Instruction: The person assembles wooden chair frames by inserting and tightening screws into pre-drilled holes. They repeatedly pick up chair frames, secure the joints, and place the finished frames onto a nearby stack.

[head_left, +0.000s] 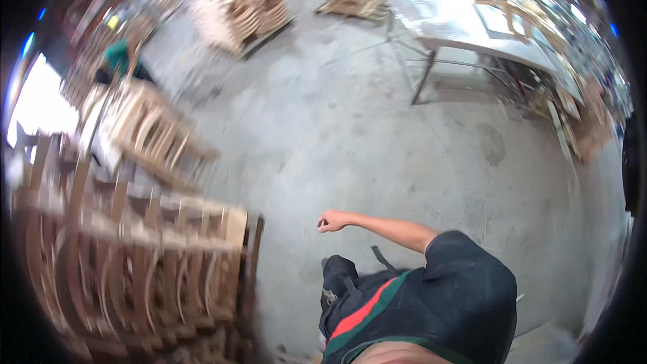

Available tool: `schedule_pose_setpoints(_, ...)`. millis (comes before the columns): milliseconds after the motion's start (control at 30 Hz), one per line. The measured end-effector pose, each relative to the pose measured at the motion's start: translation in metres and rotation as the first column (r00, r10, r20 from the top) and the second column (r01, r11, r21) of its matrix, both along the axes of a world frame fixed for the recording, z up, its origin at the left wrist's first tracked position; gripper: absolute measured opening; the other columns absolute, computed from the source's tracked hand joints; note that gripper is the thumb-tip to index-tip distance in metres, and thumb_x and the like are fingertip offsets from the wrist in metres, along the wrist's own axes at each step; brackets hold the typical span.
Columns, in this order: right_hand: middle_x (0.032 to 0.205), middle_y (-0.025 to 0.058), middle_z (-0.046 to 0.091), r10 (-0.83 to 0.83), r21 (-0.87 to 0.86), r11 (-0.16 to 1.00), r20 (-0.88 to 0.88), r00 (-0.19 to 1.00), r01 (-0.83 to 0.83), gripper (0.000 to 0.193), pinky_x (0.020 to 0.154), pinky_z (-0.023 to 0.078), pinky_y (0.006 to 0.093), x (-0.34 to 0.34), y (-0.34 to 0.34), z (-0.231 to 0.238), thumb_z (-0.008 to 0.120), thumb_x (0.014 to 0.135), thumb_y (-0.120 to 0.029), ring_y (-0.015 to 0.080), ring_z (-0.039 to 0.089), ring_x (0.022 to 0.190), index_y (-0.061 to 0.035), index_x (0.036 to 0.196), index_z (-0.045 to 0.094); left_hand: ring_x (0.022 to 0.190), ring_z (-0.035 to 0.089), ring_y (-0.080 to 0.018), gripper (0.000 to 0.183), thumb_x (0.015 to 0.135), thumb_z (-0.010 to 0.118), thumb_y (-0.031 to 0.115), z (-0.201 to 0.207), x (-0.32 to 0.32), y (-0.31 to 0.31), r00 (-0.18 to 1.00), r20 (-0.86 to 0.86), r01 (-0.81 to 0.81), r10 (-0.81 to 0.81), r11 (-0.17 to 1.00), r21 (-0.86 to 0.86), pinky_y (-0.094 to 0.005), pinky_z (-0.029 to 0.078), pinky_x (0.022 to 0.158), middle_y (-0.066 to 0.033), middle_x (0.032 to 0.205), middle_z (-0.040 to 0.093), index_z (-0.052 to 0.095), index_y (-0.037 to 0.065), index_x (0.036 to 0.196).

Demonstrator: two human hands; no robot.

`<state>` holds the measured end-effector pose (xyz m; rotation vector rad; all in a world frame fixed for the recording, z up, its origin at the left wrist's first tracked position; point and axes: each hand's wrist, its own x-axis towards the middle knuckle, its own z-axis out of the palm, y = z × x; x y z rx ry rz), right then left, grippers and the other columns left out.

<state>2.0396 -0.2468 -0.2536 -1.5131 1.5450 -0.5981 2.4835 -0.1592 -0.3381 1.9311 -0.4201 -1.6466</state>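
My right hand (330, 220) reaches forward over the grey concrete floor, its arm bent across from the right in a dark short sleeve. The fingers curl in loosely, and I see nothing held in them. It touches nothing. Closest to it on the left is a large stack of curved brown wooden frames (151, 276), blurred by motion, with a gap of floor between. My left hand is out of view.
A paler stack of curved wooden parts (151, 128) stands left, with a person in a green top (120, 57) beside it. Further off are wooden stacks on pallets (246, 7). A plastic-covered table (438, 13) stands far right, with boards (566, 118) near it.
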Motion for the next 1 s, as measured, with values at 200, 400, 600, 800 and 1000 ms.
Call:
schedule_pose_setpoints(200,0.090,0.0183,0.067,-0.530,-0.197,0.840,-0.096,0.843,0.506,0.037,0.077,0.050,0.0390,-0.287,-0.050,-0.020,0.061,0.080,-0.033,0.0313,0.064,0.084,-0.0024,0.101,0.065,0.098,0.058,-0.0299,0.043,0.091,0.051,0.029,-0.005,-0.191,-0.265,0.984,0.065,0.167,-0.165,0.986,-0.019,-0.0381,0.051,0.076,-0.0155,0.121,0.055,0.043,0.004,0.125)
schedule_pose_setpoints(400,0.092,0.0182,0.065,-0.545,0.206,0.687,-0.489,0.681,0.697,0.030,0.072,0.051,0.0409,-0.500,0.014,-0.029,0.062,0.081,-0.029,0.0314,0.063,0.082,-0.0028,0.096,0.065,0.102,0.058,-0.0297,0.042,0.091,0.050,0.026,0.022,-0.432,-0.562,0.952,0.129,0.304,-0.278,0.912,-0.276,-0.0378,0.050,0.076,-0.0158,0.122,0.055,0.043,0.003,0.126)
schedule_pose_setpoints(600,0.078,0.0148,0.066,-0.979,0.135,0.032,-0.194,0.058,0.990,0.020,0.063,0.051,0.0353,-0.671,-0.013,-0.014,0.063,0.082,-0.018,0.0217,0.065,0.077,-0.0025,0.095,0.066,0.074,0.061,-0.0155,0.034,0.089,0.058,0.018,0.068,-0.978,-0.722,0.334,0.221,0.867,-0.916,0.207,-0.452,-0.0247,0.049,0.060,-0.0102,0.095,0.064,0.051,0.005,0.120)
schedule_pose_setpoints(800,0.074,0.0115,0.066,-0.993,-0.262,-0.094,-0.039,-0.108,0.960,0.017,0.063,0.049,0.0311,-0.900,-0.154,0.005,0.061,0.083,-0.014,0.0147,0.062,0.067,-0.0014,0.094,0.065,0.071,0.063,-0.0175,0.039,0.086,0.064,0.023,0.073,-1.301,-0.744,-0.101,0.444,0.810,-0.891,-0.332,-0.483,-0.0278,0.051,0.062,-0.0151,0.089,0.066,0.055,0.001,0.116)
schedule_pose_setpoints(1000,0.070,0.0051,0.065,-0.979,-0.430,-0.095,-0.122,-0.162,0.898,0.016,0.058,0.046,0.0282,-1.254,-0.291,0.079,0.059,0.085,-0.019,0.0138,0.062,0.064,-0.0042,0.086,0.065,0.065,0.064,-0.0186,0.046,0.085,0.063,0.035,0.033,-1.386,-0.813,0.039,0.165,0.992,-0.986,0.018,-0.125,-0.0280,0.050,0.051,-0.0143,0.089,0.066,0.054,0.002,0.117)
